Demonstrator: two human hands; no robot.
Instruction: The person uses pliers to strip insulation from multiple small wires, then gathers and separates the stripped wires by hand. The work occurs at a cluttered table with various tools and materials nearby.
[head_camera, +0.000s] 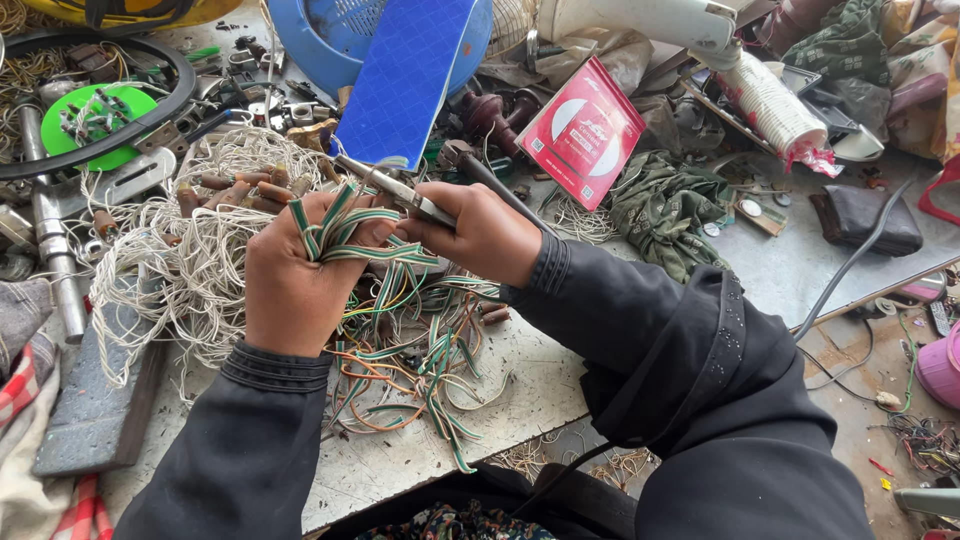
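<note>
Fingers (318, 215) of the left hand (292, 270) are curled tight round a bundle of green-and-white striped wires (350, 240), which loops up over the knuckles and trails down into a loose heap of striped and orange wires (420, 350) on the desk (400, 460). Right hand (480, 235) fingers are pressed together round the handles of metal pliers (395, 188), whose tip points away from the body, just above the held bundle. The striped wires are flat, banded green and white, kinked and tangled.

Left of the wire heap lies a mass of thin white string (190, 270), touching it. Beyond the heap stand a blue board (410, 75) and a red packet (582, 130); a crumpled green cloth (665, 205) lies right of them. The near desk edge runs just below the heap, with a bare strip of desk between heap and edge. Both dark sleeves cross this edge.
</note>
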